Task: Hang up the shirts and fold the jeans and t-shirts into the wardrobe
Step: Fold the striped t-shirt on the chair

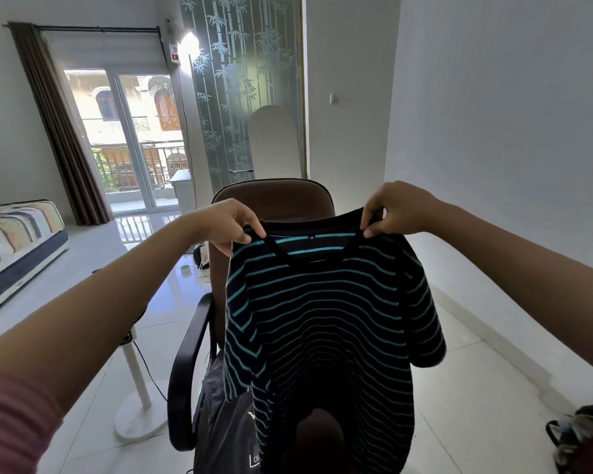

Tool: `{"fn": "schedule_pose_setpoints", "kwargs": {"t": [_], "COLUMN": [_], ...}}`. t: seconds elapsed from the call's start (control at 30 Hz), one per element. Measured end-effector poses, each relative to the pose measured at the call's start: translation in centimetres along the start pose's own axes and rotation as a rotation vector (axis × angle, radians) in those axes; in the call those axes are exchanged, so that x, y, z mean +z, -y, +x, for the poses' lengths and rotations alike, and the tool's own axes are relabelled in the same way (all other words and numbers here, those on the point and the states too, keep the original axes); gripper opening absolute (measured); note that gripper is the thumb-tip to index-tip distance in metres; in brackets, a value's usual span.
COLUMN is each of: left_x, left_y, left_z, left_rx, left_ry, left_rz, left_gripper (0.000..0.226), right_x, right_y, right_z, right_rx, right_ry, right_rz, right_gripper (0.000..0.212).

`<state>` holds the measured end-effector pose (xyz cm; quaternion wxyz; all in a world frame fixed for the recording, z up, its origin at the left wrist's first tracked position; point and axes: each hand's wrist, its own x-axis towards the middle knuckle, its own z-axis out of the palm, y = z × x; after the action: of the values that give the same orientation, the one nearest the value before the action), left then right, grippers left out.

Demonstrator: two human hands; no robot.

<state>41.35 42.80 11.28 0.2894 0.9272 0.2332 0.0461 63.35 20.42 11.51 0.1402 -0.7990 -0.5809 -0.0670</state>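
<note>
A black t-shirt with thin teal stripes hangs in the air in front of me, over a brown office chair. My left hand pinches the left side of its collar. On the other side of the neckline my right hand pinches the fabric. The shirt hangs full length, and its hem drops out of the bottom of the view. A dark garment lies on the chair seat, partly hidden behind the shirt.
A white stand with a round base stands left of the chair. A striped mattress lies at the far left. A glass balcony door, a frosted bamboo-pattern door and a white wall lie ahead. A pile of things sits at bottom right.
</note>
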Motion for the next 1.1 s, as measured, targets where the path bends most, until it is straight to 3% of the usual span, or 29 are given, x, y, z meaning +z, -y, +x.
{"fn": "schedule_pose_setpoints", "kwargs": {"t": [0.1, 0.27, 0.43, 0.57, 0.77, 0.93, 1.1], "left_x": [0.3, 0.4, 0.3, 0.4, 1.2, 1.4, 1.2], "left_y": [0.5, 0.9, 1.7, 1.9, 1.9, 1.4, 0.7], "left_z": [0.3, 0.0, 0.0, 0.0, 0.8, 1.1, 1.0], "left_rx": [0.027, 0.083, 0.004, 0.01, 0.042, 0.073, 0.088], "left_ry": [-0.05, -0.182, -0.264, -0.377, -0.703, -0.743, -0.676], "left_rz": [0.09, 0.261, 0.06, -0.099, -0.007, -0.038, -0.209], "left_gripper": [0.025, 0.019, 0.011, 0.022, 0.027, 0.027, 0.025], "right_x": [0.3, 0.6, 0.4, 0.2, 0.2, 0.4, 0.2], "right_y": [0.4, 0.2, -0.2, -1.1, -1.3, -1.3, -1.3], "right_z": [0.0, -0.1, -0.4, -0.5, -0.7, -0.4, -0.4], "right_rx": [0.017, 0.153, 0.101, 0.103, 0.113, 0.106, 0.092], "right_ry": [-0.02, 0.021, -0.03, -0.062, -0.005, -0.054, -0.131], "right_rz": [0.021, 0.36, 0.517, 0.519, 0.476, 0.471, 0.422], "right_gripper": [0.009, 0.004, 0.011, 0.012, 0.007, 0.006, 0.012]}}
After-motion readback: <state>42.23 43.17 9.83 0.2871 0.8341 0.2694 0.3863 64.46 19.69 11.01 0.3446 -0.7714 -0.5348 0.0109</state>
